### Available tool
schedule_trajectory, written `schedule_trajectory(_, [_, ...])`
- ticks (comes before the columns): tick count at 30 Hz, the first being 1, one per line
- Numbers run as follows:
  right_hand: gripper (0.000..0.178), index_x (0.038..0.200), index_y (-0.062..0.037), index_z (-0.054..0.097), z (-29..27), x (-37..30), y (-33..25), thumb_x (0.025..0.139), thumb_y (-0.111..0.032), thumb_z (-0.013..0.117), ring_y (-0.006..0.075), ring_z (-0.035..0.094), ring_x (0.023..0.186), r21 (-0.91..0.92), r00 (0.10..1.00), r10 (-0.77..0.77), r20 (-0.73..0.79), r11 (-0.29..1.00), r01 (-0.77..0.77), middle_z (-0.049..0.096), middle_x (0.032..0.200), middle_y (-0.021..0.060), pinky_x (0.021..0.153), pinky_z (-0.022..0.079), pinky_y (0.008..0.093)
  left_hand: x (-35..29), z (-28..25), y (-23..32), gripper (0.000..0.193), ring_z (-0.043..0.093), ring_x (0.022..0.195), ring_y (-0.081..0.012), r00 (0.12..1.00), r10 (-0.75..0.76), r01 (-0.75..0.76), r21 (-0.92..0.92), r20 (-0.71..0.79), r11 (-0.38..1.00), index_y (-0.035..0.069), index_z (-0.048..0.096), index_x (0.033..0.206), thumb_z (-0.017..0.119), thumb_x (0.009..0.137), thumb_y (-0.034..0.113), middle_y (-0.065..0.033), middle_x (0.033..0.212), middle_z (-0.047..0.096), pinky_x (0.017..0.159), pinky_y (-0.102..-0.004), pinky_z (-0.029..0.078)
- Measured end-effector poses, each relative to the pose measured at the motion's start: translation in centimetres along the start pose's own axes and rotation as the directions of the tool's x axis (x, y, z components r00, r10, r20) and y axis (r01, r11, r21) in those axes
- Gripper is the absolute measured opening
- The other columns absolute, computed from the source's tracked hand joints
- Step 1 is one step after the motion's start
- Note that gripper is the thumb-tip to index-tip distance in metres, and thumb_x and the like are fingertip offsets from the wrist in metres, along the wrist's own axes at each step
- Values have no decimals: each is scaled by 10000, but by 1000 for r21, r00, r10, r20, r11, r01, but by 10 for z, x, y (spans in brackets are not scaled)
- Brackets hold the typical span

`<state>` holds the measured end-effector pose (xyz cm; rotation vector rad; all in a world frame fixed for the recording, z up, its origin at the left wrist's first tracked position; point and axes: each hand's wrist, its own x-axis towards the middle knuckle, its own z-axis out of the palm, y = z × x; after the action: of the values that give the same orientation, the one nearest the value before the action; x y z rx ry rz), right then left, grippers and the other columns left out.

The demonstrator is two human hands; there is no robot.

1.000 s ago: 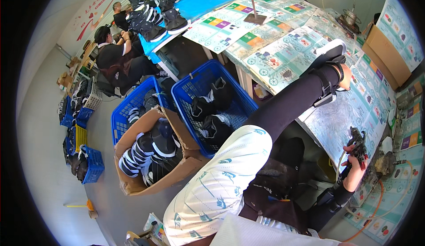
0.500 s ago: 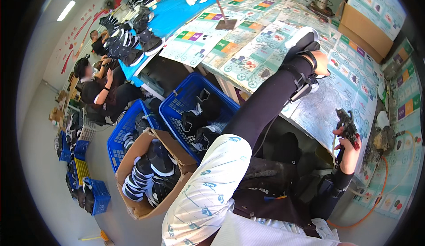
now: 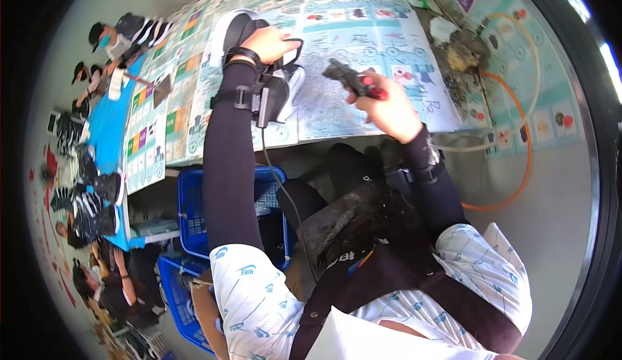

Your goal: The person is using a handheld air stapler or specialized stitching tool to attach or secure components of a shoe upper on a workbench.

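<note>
A dark apron [image 3: 389, 256] covers the wearer's front, between patterned white sleeves. Below the near edge of the counter [image 3: 382, 42], left of the apron, sits a blue basket [image 3: 184, 214]; a second blue basket [image 3: 170, 289] is farther left. The right hand [image 3: 392, 110] is positioned above the near edge, toward the near right corner, and is closed around the grip of a black gun-shaped tool [image 3: 343, 75] with red parts; the tool's front points left and away from the wearer. The left hand [image 3: 269, 44] is placed left of the tool, fingers bent, at a black shoe [image 3: 240, 31] with a white sole, located inward of the near edge on the left; whether the fingers grip the shoe cannot be told. A strapped device [image 3: 264, 104] with a cable is fitted at the left wrist, and a black-and-white item [image 3: 280, 97] lies beside it, nearer the edge. Past the near right corner run a pale hose [image 3: 479, 145] and an orange hose [image 3: 530, 159]. A rough brown lump [image 3: 466, 50] is at the right edge. Toward the left end stand a rod with a flat plate [image 3: 162, 91], then a blue sheet [image 3: 107, 127] and piled black-and-white footwear [image 3: 91, 208]. A co-worker [image 3: 123, 292] in dark clothing is beyond.
</note>
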<state>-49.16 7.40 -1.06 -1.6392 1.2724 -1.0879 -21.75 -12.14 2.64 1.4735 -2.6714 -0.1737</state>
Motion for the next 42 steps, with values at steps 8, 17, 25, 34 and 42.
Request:
schedule_trajectory(8, [249,965,16,685,34,6,-5,798,-147,599,498,652,895,-236,994,-25,111,970,51,674,849,294,818,523,548,-6,-11,23,571,670,590,-231,988,-156,158,-162,23,974,-48,760,939,704,915,520,-148,690,687,632,-370,528])
schedule_trajectory(17, [161,881,15,616,55,-1,1,790,-112,574,521,628,813,-210,998,-66,-9,976,63,630,761,309,745,492,581,-9,-15,20,634,734,925,-340,957,-251,271,-142,145,952,-75,739,874,668,912,554,-190,1206,725,863,-375,555])
schedule_trajectory(25, [147,859,8,621,57,0,5,783,-102,560,523,628,803,-217,998,-54,-43,975,43,633,758,307,759,495,592,-12,-15,21,619,736,983,-348,967,-225,240,-140,118,961,-50,747,844,664,910,559,-198,1199,731,900,-378,552])
schedule_trajectory(34, [213,903,6,658,61,1,1,779,-128,548,522,631,882,-169,996,2,95,986,14,657,844,311,812,506,573,-50,-23,19,570,683,723,-349,966,-257,258,-193,32,947,-20,744,919,679,919,546,-206,737,685,741,-411,529])
schedule_trajectory(42, [264,931,6,696,62,0,-9,777,-137,536,506,645,880,-201,968,-54,245,974,106,655,836,307,810,524,552,-127,-19,30,442,607,613,-320,933,-270,192,-309,-237,932,-12,709,939,688,958,429,-208,706,626,636,-385,480])
